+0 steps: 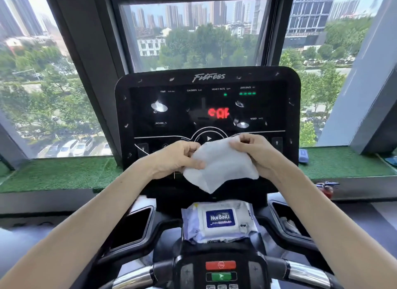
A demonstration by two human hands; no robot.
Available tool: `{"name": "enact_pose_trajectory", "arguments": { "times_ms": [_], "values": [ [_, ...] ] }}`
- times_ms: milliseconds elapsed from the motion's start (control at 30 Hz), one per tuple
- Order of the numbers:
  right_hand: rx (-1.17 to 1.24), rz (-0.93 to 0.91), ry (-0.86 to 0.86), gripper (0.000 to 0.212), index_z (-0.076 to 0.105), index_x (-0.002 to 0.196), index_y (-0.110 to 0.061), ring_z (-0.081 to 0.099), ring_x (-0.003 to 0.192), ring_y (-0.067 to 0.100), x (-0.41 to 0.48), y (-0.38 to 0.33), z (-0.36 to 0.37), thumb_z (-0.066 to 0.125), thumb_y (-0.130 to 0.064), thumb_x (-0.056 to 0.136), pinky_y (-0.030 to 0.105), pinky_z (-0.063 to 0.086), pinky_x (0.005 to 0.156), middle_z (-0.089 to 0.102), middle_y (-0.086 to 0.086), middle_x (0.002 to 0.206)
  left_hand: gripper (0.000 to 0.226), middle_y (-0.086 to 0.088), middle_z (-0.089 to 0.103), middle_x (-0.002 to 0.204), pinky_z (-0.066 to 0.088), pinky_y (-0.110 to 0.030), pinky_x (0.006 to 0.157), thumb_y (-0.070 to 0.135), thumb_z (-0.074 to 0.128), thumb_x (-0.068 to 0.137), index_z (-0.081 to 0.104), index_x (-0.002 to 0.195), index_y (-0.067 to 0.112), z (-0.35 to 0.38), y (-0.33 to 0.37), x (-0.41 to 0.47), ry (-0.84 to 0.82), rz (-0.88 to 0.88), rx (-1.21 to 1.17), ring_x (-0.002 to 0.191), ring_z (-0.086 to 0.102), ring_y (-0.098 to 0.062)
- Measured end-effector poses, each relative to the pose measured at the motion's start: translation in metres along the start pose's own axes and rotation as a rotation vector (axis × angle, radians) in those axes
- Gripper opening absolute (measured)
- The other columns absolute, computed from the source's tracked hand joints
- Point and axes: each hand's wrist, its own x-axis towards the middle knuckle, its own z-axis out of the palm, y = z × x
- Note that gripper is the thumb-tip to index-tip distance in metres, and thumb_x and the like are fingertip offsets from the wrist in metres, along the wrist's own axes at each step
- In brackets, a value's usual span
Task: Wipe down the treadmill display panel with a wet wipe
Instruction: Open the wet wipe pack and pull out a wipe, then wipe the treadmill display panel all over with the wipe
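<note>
Starting at the far left, a strip of green artificial turf (60,172) covers the window ledge, and below it sits a dark, glossy side pocket (133,226) of the treadmill console. Now the left hand (178,157): fingers curled, thumb pinching the left edge of the white, crumpled wet wipe (221,166). The wipe is up in the air, stretched between both hands, in front of the lower part of the black glossy treadmill display panel (206,108); whether it touches the panel, I can't tell. The panel shows red lit characters in the middle, green lights at the upper right and a few bright pale patches. Under the wipe, a white-and-lilac soft pack of wipes with a blue label (219,222) lies flat on the console. Nearest the camera, a red button (220,265) sits above a green button (221,276). Over to the right hand (255,155): fingers bent, gripping the wipe's right edge. Further right, a small blue object (303,155) rests on the turf, and a red fire extinguisher (327,189) stands below the ledge.
</note>
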Motion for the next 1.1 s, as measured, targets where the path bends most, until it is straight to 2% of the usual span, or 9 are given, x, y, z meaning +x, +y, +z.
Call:
{"name": "enact_pose_trajectory", "arguments": {
  "times_ms": [100,267,367,467,567,800,933,1033,1100],
  "values": [
    [0.127,0.03,-0.024,0.014,0.058,0.08,-0.009,0.061,0.056,0.013,-0.001,-0.006,0.004,0.061,-0.02,0.088,0.025,0.05,0.05,0.063,0.003,0.067,0.024,-0.012,0.062,0.089,0.051,-0.023,0.058,-0.003,0.068,0.079,0.06,0.101,0.0,-0.008,-0.001,-0.003,-0.013,-0.04,0.076,0.071,0.059,-0.019],
    [0.162,0.01,-0.012,0.017,0.056,0.082,-0.011,0.062,0.06,0.015,0.001,-0.008,0.015,0.063,-0.026,0.088,0.026,0.052,0.054,0.062,0.003,0.071,0.028,-0.007,0.059,0.081,0.045,-0.033,0.073,-0.001,0.065,0.061,0.068,0.087,0.007,-0.019,-0.024,-0.006,0.131,-0.097,0.312,0.078,0.053,-0.019],
    [0.162,-0.019,-0.038,0.017,0.056,0.082,-0.012,0.061,0.063,0.016,0.003,-0.011,0.022,0.062,-0.027,0.088,0.026,0.053,0.055,0.061,0.003,0.074,0.019,-0.016,0.067,0.089,0.051,-0.034,0.082,-0.004,0.067,0.072,0.07,0.089,0.005,-0.028,-0.034,-0.015,0.168,-0.108,0.212,0.083,0.061,-0.019],
    [0.193,-0.045,-0.024,0.018,0.055,0.077,-0.016,0.06,0.059,0.013,0.008,-0.014,0.026,0.062,-0.029,0.088,0.025,0.05,0.05,0.061,-0.001,0.071,0.016,-0.01,0.069,0.09,0.055,-0.027,0.079,-0.005,0.063,0.08,0.067,0.095,-0.001,-0.034,-0.042,-0.024,0.256,-0.065,-0.24,0.087,0.064,-0.018],
    [0.167,-0.048,-0.039,0.016,0.06,0.083,-0.015,0.063,0.061,0.015,0.011,-0.017,0.03,0.061,-0.03,0.088,0.026,0.051,0.05,0.063,0.001,0.074,0.027,-0.012,0.067,0.1,0.056,-0.031,0.08,0.004,0.059,0.082,0.064,0.108,-0.001,-0.042,-0.049,-0.035,0.219,-0.017,-0.493,0.089,0.065,-0.019],
    [0.135,0.038,-0.314,0.04,0.06,0.118,-0.012,0.066,0.076,0.021,0.017,-0.02,0.051,0.068,-0.02,0.079,0.03,0.056,0.064,0.067,0.01,0.091,0.08,-0.011,0.058,0.128,0.039,-0.034,0.103,0.053,0.077,0.065,0.053,0.13,0.011,-0.042,-0.026,-0.031,0.02,0.002,-0.132,0.12,0.053,-0.023],
    [0.151,0.022,-0.324,0.047,0.056,0.126,-0.014,0.066,0.084,0.021,0.016,-0.022,0.05,0.063,-0.032,0.084,0.033,0.055,0.071,0.066,0.009,0.099,0.036,-0.006,0.068,0.106,0.045,-0.029,0.092,0.027,0.071,0.076,0.067,0.106,0.007,-0.013,-0.016,-0.016,0.022,0.03,-0.15,0.099,0.062,-0.019],
    [0.498,0.017,-0.115,0.055,0.068,0.104,-0.01,0.068,0.079,0.021,0.018,-0.011,0.042,0.045,-0.057,0.087,0.031,0.055,0.07,0.071,0.006,0.09,0.022,-0.007,0.07,0.089,0.054,-0.028,0.073,0.017,0.068,0.076,0.069,0.096,0.008,-0.007,-0.008,-0.013,0.092,0.106,-0.476,0.077,0.066,-0.018],
    [0.746,0.116,-0.079,0.047,0.069,0.087,-0.007,0.07,0.072,0.021,0.014,0.0,0.042,0.044,-0.046,0.093,0.03,0.053,0.071,0.073,0.005,0.08,0.027,-0.008,0.069,0.095,0.055,-0.03,0.072,0.014,0.066,0.08,0.066,0.107,0.009,-0.007,0.001,-0.008,0.123,0.161,-0.577,0.082,0.066,-0.019]
  ]
}}
